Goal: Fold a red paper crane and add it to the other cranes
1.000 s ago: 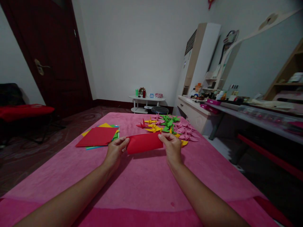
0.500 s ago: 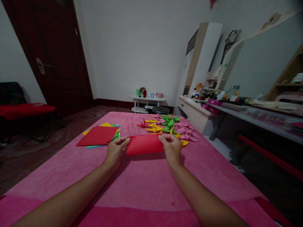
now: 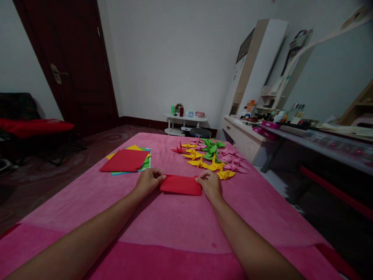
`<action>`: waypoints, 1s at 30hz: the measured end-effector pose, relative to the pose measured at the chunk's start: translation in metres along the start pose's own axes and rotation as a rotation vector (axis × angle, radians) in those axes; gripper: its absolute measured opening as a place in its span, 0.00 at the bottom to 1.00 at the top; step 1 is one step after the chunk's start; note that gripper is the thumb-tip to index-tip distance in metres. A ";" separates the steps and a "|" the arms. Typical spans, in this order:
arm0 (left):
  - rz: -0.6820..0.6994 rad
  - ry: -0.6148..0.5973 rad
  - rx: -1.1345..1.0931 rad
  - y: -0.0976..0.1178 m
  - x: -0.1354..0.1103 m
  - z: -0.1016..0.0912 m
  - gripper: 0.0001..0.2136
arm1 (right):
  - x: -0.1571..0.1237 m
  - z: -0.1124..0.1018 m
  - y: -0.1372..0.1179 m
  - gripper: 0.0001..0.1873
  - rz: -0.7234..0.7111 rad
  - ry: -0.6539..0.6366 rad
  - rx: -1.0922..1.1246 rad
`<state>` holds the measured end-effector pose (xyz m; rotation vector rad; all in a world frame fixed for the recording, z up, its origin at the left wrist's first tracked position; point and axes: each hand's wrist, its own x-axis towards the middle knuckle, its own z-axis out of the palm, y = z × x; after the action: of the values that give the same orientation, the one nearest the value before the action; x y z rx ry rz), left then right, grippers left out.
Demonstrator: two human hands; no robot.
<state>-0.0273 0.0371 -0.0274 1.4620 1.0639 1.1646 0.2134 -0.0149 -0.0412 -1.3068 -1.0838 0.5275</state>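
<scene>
A red sheet of paper, showing as a wide rectangle, is stretched between my two hands just over the pink cloth. My left hand pinches its far left corner between thumb and fingers. At the far right corner, my right hand grips the paper the same way. Beyond my left hand lies a stack of coloured paper with a red sheet on top. Folded paper cranes stand past my right hand: yellow cranes nearest, then green cranes, pink cranes and one red crane.
The pink cloth covers the table under my arms. A cluttered dressing table runs along the right side. Against the far wall is a low white stand. A red-covered chair stands at the left, near a dark door.
Both hands have brought the red paper lower and nearer to the cloth, and it now looks narrower from front to back. The whole view has shifted slightly.
</scene>
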 end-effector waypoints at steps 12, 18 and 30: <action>0.005 0.143 -0.283 0.008 -0.007 0.012 0.12 | -0.016 0.010 -0.034 0.10 -0.169 0.042 0.057; 0.141 0.290 -0.102 0.000 0.000 0.007 0.12 | -0.024 0.016 -0.037 0.11 -0.122 -0.048 0.076; 0.281 0.062 0.106 0.026 0.017 -0.029 0.09 | -0.049 0.033 -0.058 0.15 0.246 -0.513 0.231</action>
<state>-0.0512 0.0535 0.0040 1.7085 0.9963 1.3753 0.1486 -0.0527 -0.0059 -1.1314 -1.2361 1.1852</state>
